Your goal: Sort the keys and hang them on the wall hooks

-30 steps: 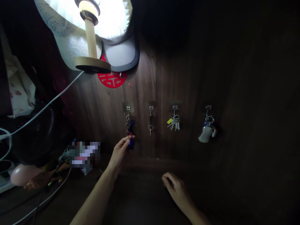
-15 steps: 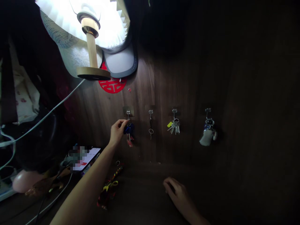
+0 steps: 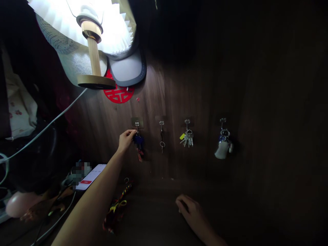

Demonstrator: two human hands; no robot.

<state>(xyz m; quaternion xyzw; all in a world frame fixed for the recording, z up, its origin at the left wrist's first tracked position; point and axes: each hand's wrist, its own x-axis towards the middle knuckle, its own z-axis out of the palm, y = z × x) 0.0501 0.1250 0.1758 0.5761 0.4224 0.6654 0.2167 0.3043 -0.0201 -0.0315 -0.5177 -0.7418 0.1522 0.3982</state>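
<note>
My left hand [image 3: 126, 139] is closed in a pinch at the top of a bunch of keys [image 3: 138, 140] with blue heads and a red tag below. The bunch hangs at the leftmost wall hook [image 3: 137, 123], and its ring is partly hidden by my fingertips. Low on the right, my right hand [image 3: 191, 211] rests near the dark desk surface, fingers loosely curled, with nothing seen in them. To the right of the blue keys hang a single ring on a dark strap [image 3: 162, 144], a bunch of silver keys [image 3: 189, 138] with a yellow tag, and keys with a pale pouch-like charm [image 3: 222, 149].
A lit lamp [image 3: 93, 56] with a pleated shade looms at upper left, near a grey cap [image 3: 127, 70] and a red paper cutout [image 3: 120, 95]. On the desk lie a phone [image 3: 91, 177], a colourful braided cord [image 3: 116, 206] and a pink round object [image 3: 20, 204]. White cables cross the left.
The view has shifted slightly, so everything sits a little further left. My left hand keeps its pinch on the blue keys, whose red tag has swung a bit. The right hand looks the same.
</note>
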